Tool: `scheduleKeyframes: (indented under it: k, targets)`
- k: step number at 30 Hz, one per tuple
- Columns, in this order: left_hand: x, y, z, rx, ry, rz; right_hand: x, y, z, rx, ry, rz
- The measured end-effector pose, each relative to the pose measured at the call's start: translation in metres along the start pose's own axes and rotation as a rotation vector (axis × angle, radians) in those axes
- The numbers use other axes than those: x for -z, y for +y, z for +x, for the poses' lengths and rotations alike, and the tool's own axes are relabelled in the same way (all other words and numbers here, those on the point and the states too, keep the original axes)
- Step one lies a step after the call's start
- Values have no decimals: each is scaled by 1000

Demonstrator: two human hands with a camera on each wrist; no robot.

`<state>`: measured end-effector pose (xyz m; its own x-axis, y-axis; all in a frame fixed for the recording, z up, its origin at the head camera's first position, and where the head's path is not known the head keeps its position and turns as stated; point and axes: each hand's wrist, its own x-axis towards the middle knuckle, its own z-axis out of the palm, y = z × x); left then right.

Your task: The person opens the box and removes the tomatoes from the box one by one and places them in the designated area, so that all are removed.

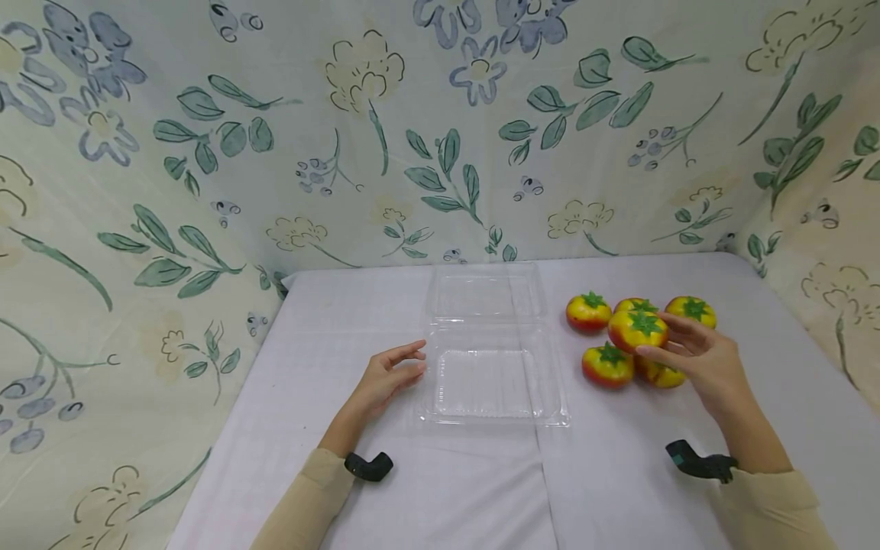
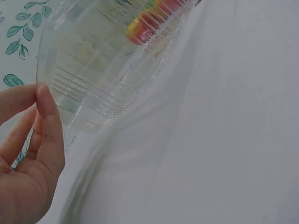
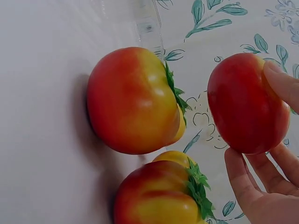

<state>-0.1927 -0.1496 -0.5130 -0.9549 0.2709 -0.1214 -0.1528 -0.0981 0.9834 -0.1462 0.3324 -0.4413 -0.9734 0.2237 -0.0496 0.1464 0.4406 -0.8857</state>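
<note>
My right hand [image 1: 708, 365] grips a red-and-yellow tomato [image 1: 636, 331] with a green leafy top, raised over the others. In the right wrist view the thumb and fingers hold the tomato [image 3: 245, 105] by its sides, its red underside showing. Several more tomatoes [image 1: 608, 367] lie grouped below it on the table. A clear plastic clamshell container [image 1: 484, 382] stands with its lid [image 1: 486, 294] laid back towards the wall. At its left rim are the fingertips of my left hand [image 1: 378, 382], thumb and forefinger apart in the head view; contact is hard to tell.
A white cloth [image 1: 309, 336] covers the table, with a crease running down its middle. Flower-patterned fabric [image 1: 440, 176] hangs behind the table and along both sides. Black bands with curved pieces [image 1: 369, 466] sit at both wrists.
</note>
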Motion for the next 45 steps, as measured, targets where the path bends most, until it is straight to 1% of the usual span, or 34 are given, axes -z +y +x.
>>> scheduleKeyframes:
  k: [4,9,14,17,23,28,31,35,39,42,45]
  targets:
    - [0,0,0,6,-2,2,3,2,0,-12,16,-3]
    - [1,1,-1,13,-3,2,7,7,-1,-4,41,4]
    - [0,0,0,19,3,11,12,11,-1,-19,65,63]
    - [0,1,0,16,3,16,15,14,-1,-34,74,98]
    - [1,1,0,12,2,23,20,18,-2,-61,88,114]
    - [0,1,-1,6,1,23,24,22,-2,-62,93,141]
    - [0,1,-1,2,0,20,26,25,-3,-65,98,125]
    - [0,0,-1,6,1,14,29,29,-4,-121,109,87]
    - [0,0,-1,8,-2,9,34,32,-4,-171,122,92]
    - [0,0,0,7,-3,5,38,35,-4,-173,134,142]
    - [0,0,0,8,0,0,41,38,-3,-161,145,235]
